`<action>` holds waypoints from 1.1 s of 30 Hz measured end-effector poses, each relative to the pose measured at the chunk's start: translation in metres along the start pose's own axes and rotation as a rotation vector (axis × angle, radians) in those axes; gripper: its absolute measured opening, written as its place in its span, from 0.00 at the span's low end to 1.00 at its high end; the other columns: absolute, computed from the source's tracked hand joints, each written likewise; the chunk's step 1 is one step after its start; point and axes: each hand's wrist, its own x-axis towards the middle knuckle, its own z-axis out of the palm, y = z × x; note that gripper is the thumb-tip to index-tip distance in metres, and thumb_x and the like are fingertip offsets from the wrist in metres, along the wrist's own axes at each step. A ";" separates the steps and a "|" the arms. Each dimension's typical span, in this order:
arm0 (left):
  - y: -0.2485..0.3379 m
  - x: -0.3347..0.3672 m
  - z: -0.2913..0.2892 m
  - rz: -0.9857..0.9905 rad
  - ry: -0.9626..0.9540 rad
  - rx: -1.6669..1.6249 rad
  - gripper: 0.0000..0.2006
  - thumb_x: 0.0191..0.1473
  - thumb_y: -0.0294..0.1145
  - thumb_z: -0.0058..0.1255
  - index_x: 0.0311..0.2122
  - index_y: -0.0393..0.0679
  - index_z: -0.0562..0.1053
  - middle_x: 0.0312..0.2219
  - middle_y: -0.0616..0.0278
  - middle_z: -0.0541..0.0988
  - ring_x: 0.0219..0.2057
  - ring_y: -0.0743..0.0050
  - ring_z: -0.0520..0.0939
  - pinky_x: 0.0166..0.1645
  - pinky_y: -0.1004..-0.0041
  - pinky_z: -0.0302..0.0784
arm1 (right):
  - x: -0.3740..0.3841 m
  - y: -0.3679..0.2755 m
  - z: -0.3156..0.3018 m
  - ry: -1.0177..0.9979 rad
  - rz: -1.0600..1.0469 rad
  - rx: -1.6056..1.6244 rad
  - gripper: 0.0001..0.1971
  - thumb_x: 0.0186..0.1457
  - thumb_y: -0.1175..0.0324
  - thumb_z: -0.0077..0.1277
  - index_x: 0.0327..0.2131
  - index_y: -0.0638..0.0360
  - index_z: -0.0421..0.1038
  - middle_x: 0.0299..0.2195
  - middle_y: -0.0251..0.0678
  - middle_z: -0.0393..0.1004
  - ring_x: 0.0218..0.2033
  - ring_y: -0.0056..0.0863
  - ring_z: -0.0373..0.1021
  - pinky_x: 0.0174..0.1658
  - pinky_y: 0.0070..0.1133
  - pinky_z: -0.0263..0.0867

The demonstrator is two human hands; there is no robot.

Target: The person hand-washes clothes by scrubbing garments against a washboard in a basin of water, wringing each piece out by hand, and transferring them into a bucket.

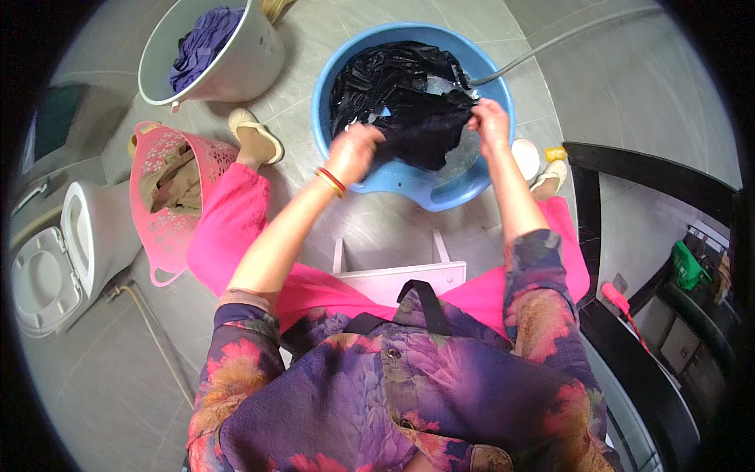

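Between my two hands a wet black cloth garment [429,126] is stretched over the near part of a blue plastic basin [330,59]. My left hand [354,152], slightly blurred, grips its left side with closed fingers. At the basin's right rim, my right hand [491,124] pinches the upper right corner of the garment. More soaked black fabric [377,71] lies behind it in the basin. Some water shows around the cloth. What kind of garment it is, I cannot tell.
A grey hose [543,49] runs into the basin from the right. Left stand a pale bucket [267,67] with purple cloth [206,47], a pink basket [149,228] with brown clothing [177,185], and a toilet [98,236]. A dark door frame [586,220] borders the right.
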 end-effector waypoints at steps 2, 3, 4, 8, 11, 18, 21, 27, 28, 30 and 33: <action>0.011 0.039 -0.022 -0.198 0.185 -0.105 0.06 0.46 0.22 0.42 0.30 0.42 0.72 0.24 0.53 0.70 0.29 0.54 0.73 0.35 0.65 0.69 | -0.012 -0.033 -0.017 -0.034 -0.082 0.151 0.07 0.45 0.78 0.45 0.32 0.62 0.66 0.19 0.31 0.67 0.17 0.20 0.64 0.21 0.18 0.62; 0.026 0.061 -0.032 -0.087 0.222 -0.060 0.07 0.49 0.22 0.40 0.32 0.40 0.71 0.23 0.60 0.69 0.21 0.73 0.72 0.29 0.75 0.70 | -0.022 -0.046 -0.023 -0.015 -0.150 0.208 0.08 0.45 0.78 0.45 0.32 0.62 0.66 0.21 0.32 0.67 0.18 0.21 0.65 0.22 0.19 0.62; 0.043 0.078 -0.035 -0.106 0.241 -0.196 0.06 0.49 0.24 0.41 0.31 0.40 0.71 0.24 0.61 0.69 0.24 0.73 0.72 0.32 0.76 0.69 | -0.033 -0.055 -0.028 -0.001 -0.218 0.259 0.08 0.45 0.77 0.44 0.32 0.61 0.65 0.22 0.32 0.66 0.19 0.22 0.65 0.22 0.20 0.63; 0.085 0.110 -0.008 0.137 0.108 -0.328 0.05 0.47 0.22 0.42 0.29 0.41 0.71 0.26 0.61 0.70 0.32 0.72 0.72 0.39 0.76 0.66 | -0.059 -0.010 -0.062 0.286 -0.224 0.355 0.03 0.43 0.77 0.40 0.24 0.56 0.61 0.22 0.31 0.64 0.16 0.23 0.61 0.20 0.21 0.61; 0.039 0.097 0.034 0.019 -0.363 -0.071 0.08 0.45 0.27 0.48 0.34 0.43 0.72 0.33 0.56 0.71 0.37 0.58 0.73 0.44 0.68 0.68 | -0.074 0.068 -0.074 0.402 0.167 -0.037 0.03 0.44 0.75 0.43 0.26 0.59 0.63 0.18 0.33 0.65 0.14 0.22 0.62 0.17 0.21 0.61; -0.061 0.069 0.087 -0.524 -0.325 0.136 0.48 0.35 0.56 0.58 0.59 0.58 0.46 0.53 0.28 0.50 0.52 0.31 0.59 0.55 0.56 0.59 | -0.048 0.099 -0.059 0.150 -0.265 -0.978 0.32 0.41 0.68 0.54 0.52 0.52 0.55 0.53 0.44 0.52 0.52 0.45 0.52 0.54 0.32 0.52; -0.062 0.100 0.131 -0.482 -0.300 0.069 0.49 0.35 0.60 0.56 0.60 0.53 0.46 0.51 0.26 0.54 0.55 0.32 0.54 0.57 0.60 0.56 | -0.020 0.112 -0.050 0.034 -0.157 -1.085 0.36 0.43 0.64 0.54 0.56 0.41 0.49 0.58 0.41 0.44 0.54 0.48 0.49 0.54 0.34 0.53; -0.049 0.137 0.197 -0.213 -0.545 0.291 0.43 0.41 0.62 0.48 0.60 0.56 0.48 0.48 0.37 0.61 0.52 0.37 0.58 0.55 0.56 0.54 | -0.010 0.161 -0.049 -0.032 0.093 -1.336 0.33 0.49 0.58 0.47 0.58 0.45 0.46 0.59 0.38 0.41 0.59 0.45 0.41 0.56 0.37 0.50; -0.043 0.143 0.205 -0.151 -0.589 0.387 0.40 0.42 0.61 0.47 0.59 0.57 0.51 0.50 0.43 0.61 0.53 0.40 0.58 0.56 0.54 0.51 | -0.007 0.168 -0.046 -0.015 0.105 -1.392 0.31 0.50 0.59 0.46 0.57 0.50 0.48 0.59 0.39 0.43 0.59 0.44 0.41 0.56 0.36 0.48; -0.032 0.152 0.224 0.103 -0.546 0.605 0.36 0.45 0.60 0.44 0.58 0.57 0.54 0.47 0.47 0.65 0.52 0.43 0.60 0.56 0.52 0.50 | 0.001 0.181 -0.046 0.005 0.134 -1.448 0.29 0.51 0.61 0.44 0.56 0.55 0.50 0.58 0.40 0.46 0.59 0.43 0.42 0.57 0.35 0.46; -0.023 0.176 0.257 0.203 -0.682 0.750 0.31 0.48 0.56 0.43 0.57 0.57 0.56 0.49 0.55 0.64 0.56 0.49 0.55 0.58 0.49 0.42 | 0.019 0.206 -0.057 0.029 0.182 -1.554 0.19 0.53 0.65 0.38 0.47 0.63 0.64 0.49 0.43 0.61 0.53 0.38 0.52 0.55 0.33 0.50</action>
